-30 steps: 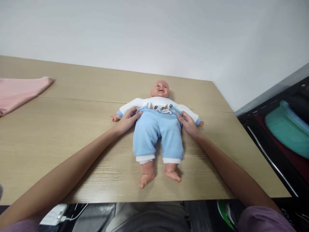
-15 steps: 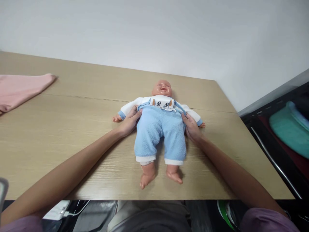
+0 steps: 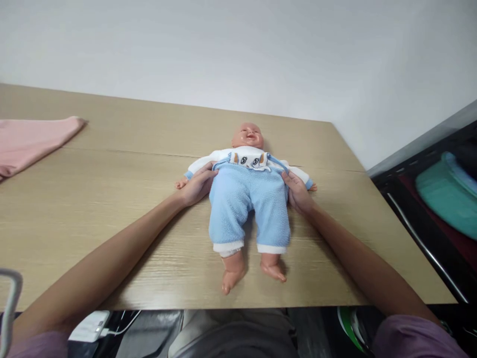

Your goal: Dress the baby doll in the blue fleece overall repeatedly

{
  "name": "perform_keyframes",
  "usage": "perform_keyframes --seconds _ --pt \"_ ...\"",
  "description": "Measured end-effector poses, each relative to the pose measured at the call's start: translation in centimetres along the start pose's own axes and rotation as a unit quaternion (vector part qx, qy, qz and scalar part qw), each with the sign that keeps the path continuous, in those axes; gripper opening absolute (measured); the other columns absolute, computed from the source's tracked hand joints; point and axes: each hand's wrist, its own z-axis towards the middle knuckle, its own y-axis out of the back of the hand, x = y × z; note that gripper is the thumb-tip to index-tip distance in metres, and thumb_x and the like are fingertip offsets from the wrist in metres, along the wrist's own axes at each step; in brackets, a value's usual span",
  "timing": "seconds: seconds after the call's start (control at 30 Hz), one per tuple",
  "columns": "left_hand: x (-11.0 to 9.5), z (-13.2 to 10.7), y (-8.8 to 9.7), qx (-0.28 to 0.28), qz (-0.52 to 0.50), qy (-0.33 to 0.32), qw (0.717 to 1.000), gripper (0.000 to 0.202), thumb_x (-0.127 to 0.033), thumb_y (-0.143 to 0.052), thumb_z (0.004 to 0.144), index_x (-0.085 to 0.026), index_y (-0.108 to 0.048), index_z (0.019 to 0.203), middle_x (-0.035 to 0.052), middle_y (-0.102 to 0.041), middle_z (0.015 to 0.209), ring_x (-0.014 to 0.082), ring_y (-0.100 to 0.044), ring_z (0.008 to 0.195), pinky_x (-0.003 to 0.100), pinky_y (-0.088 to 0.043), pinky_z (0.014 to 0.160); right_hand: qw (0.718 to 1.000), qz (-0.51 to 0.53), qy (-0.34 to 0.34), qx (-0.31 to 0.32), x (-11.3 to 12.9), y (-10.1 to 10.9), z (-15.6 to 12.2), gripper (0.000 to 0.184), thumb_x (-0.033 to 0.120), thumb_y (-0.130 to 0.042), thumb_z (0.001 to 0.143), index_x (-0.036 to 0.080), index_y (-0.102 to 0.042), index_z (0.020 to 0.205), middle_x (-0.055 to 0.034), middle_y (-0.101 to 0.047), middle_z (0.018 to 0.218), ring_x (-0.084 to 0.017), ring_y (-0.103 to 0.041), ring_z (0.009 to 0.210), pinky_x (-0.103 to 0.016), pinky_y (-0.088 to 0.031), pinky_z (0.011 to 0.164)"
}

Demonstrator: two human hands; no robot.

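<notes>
A baby doll (image 3: 248, 136) lies on its back on the wooden table, head toward the wall and bare feet toward me. It wears blue fleece overalls (image 3: 231, 204) with white cuffs over a white long-sleeved top; a face with two eyes decorates the bib. At the doll's waist, my left hand (image 3: 201, 185) grips the overalls' side edge, thumb on top and the other fingers partly hidden. On the opposite side my right hand (image 3: 298, 191) holds the other edge the same way. The doll's arms stretch outward beyond both hands.
Pink cloth (image 3: 33, 141) lies at the table's far left. A white wall stands behind the table (image 3: 130, 199). Right of the table is a black rack with a teal item (image 3: 447, 194). Below the front edge sits a white plugged-in device (image 3: 89, 325).
The doll's legs and feet have shifted slightly to the right, and its head slightly left. Both hands stay at the sides of the overalls.
</notes>
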Motion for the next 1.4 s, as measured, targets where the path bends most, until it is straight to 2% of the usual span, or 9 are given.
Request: perform_keyframes --seconds 0.27,0.4,0.57,0.73,0.9,1.07,1.2,1.3,1.4 --pt "-2.8 -0.5 1.0 0.063 0.31 -0.044 0.947 0.037 -0.058 -0.074 0.097 -0.021 -0.075 0.099 0.0042 -0.066 0.098 0.0257 -0.059 0.097 0.038 -0.049 0.093 0.999 -0.034 0.007 0.012 -0.3 0.8 -0.2 0.046 0.069 -0.086 0.089 0.032 -0.076 0.115 0.0 -0.08 0.114 -0.026 -0.075 0.115 -0.041 -0.058 0.115" --pt "-2.3 -0.8 0.3 0.05 0.268 -0.047 0.961 0.039 -0.06 -0.08 0.093 -0.022 -0.073 0.094 0.0034 -0.063 0.094 0.0246 -0.058 0.092 0.037 -0.049 0.089 0.993 -0.113 0.036 0.014 1.0 0.5 -1.2 0.039 0.064 -0.085 0.093 0.031 -0.073 0.109 -0.0001 -0.075 0.107 -0.025 -0.07 0.106 -0.039 -0.058 0.108" --pt "-1.0 -0.8 -1.2 -0.048 0.082 -0.043 0.995 0.032 -0.054 -0.08 0.093 -0.025 -0.07 0.102 0.0034 -0.065 0.096 0.0247 -0.06 0.089 0.037 -0.05 0.085 0.983 -0.164 0.084 -0.006 2.2 -0.8 -1.0 0.033 0.06 -0.08 0.097 0.03 -0.068 0.104 0.0005 -0.068 0.103 -0.023 -0.065 0.1 -0.036 -0.056 0.102" --pt "-0.3 -0.6 -1.8 -0.112 0.196 -0.098 0.969 0.041 -0.062 -0.081 0.095 -0.024 -0.069 0.102 0.0012 -0.066 0.097 0.0221 -0.058 0.092 0.034 -0.049 0.09 0.976 -0.193 0.087 -0.053 0.2 -1.0 0.5 0.041 0.064 -0.081 0.09 0.03 -0.065 0.107 -0.0011 -0.071 0.109 -0.025 -0.067 0.11 -0.04 -0.054 0.11" --pt "-0.2 -0.9 -2.0 -0.137 0.259 -0.129 0.948 0.042 -0.064 -0.076 0.099 -0.023 -0.068 0.102 0.0014 -0.066 0.1 0.0229 -0.059 0.099 0.035 -0.048 0.096 0.961 -0.24 0.105 -0.085 -0.8 -0.9 -0.8 0.034 0.059 -0.075 0.098 0.028 -0.065 0.11 -0.0053 -0.069 0.111 -0.028 -0.064 0.11 -0.049 -0.051 0.114" --pt "0.1 -0.8 -2.3 -0.187 0.208 -0.181 0.943 0.041 -0.062 -0.082 0.094 -0.025 -0.066 0.102 0.0016 -0.066 0.099 0.023 -0.059 0.099 0.035 -0.048 0.095 0.889 -0.351 0.249 -0.157 2.8 -5.7 -0.2 0.028 0.037 -0.073 0.1 0.029 -0.062 0.124 -0.0123 -0.067 0.131 -0.033 -0.06 0.121 -0.054 -0.047 0.119" --pt "0.3 -1.2 -2.6 -0.212 0.2 -0.209 0.934 0.041 -0.063 -0.081 0.095 -0.026 -0.064 0.103 0.002 -0.065 0.102 0.0232 -0.06 0.1 0.035 -0.049 0.096 0.833 -0.432 0.337 0.077 7.5 -13.2 5.4 0.018 0.014 -0.057 0.103 0.025 -0.066 0.115 -0.0102 -0.073 0.125 -0.029 -0.063 0.125 -0.047 -0.046 0.121" --pt "0.4 -1.8 -2.7 -0.212 0.223 -0.234 0.922 0.039 -0.062 -0.078 0.099 -0.027 -0.063 0.107 0.0027 -0.065 0.106 0.023 -0.061 0.1 0.036 -0.05 0.096 0.779 -0.502 0.263 0.27 8.7 -18.0 11.0 0.024 0.01 -0.055 0.104 0.017 -0.066 0.124 -0.0088 -0.074 0.133 -0.023 -0.064 0.119 -0.04 -0.049 0.116" --pt "0.7 -2.1 -2.7 -0.219 0.258 -0.253 0.906 0.034 -0.06 -0.073 0.104 -0.027 -0.064 0.11 0.0036 -0.065 0.108 0.0237 -0.061 0.102 0.037 -0.05 0.098 0.729 -0.524 0.194 0.395 7.1 -21.1 15.1 0.03 0.005 -0.079 0.087 0.02 -0.075 0.113 -0.0004 -0.082 0.114 -0.018 -0.068 0.099 -0.031 -0.056 0.095"
